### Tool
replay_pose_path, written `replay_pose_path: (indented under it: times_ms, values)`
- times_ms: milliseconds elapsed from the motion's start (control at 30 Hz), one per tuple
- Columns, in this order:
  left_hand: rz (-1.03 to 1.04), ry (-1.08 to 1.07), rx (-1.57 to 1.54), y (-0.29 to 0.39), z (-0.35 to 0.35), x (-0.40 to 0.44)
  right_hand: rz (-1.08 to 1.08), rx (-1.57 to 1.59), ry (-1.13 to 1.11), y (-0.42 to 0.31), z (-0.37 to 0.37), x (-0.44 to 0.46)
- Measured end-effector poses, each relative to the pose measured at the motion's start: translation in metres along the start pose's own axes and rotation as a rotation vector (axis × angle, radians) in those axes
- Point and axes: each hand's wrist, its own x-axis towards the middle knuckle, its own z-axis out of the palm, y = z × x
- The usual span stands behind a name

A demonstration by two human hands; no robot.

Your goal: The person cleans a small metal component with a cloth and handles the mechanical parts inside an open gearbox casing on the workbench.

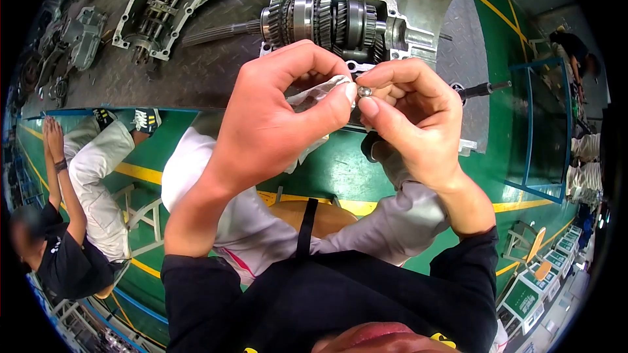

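Between my right thumb and fingers is a small shiny steel ball [365, 91]. My right hand [418, 108] is closed in a pinch on it. Opposite, my left hand [281, 111] pinches a crumpled white cloth [317, 93], whose lower end hangs down below the palm. The two hands' fingertips meet, and the cloth's edge lies right beside the ball. Just beyond my hands on the bench rests an open gearbox housing [409, 39] with a gear shaft assembly [327, 19] lying in it.
A second open housing [157, 10] lies farther left on the dark metal bench [216, 68], with more metal castings [85, 36] at the far left. A tool-like shaft [484, 89] sticks out past the right edge. Another person [78, 242] sits at left; a blue frame [530, 131] stands at right.
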Motion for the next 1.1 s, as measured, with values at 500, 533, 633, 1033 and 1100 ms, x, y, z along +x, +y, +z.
replay_pose_path:
  times_ms: [500, 533, 633, 1033, 1100]
  values:
    - [-0.073, -0.078, -0.055, 0.002, -0.004, 0.003, 0.031, -0.071, -0.039, -0.006, -0.006, -0.001]
    - [-0.072, -0.083, -0.065, 0.002, -0.004, 0.004, 0.055, -0.057, -0.043, -0.007, -0.007, 0.0]
    - [-0.116, -0.099, -0.238, -0.001, -0.003, 0.004, 0.089, -0.028, -0.041, -0.01, -0.006, 0.0]
    - [-0.027, -0.072, -0.247, 0.006, -0.005, 0.0, -0.128, -0.171, -0.03, -0.005, -0.002, 0.002]
    - [-0.032, -0.063, -0.243, 0.007, -0.006, -0.001, -0.198, -0.237, -0.012, -0.002, -0.002, 0.002]
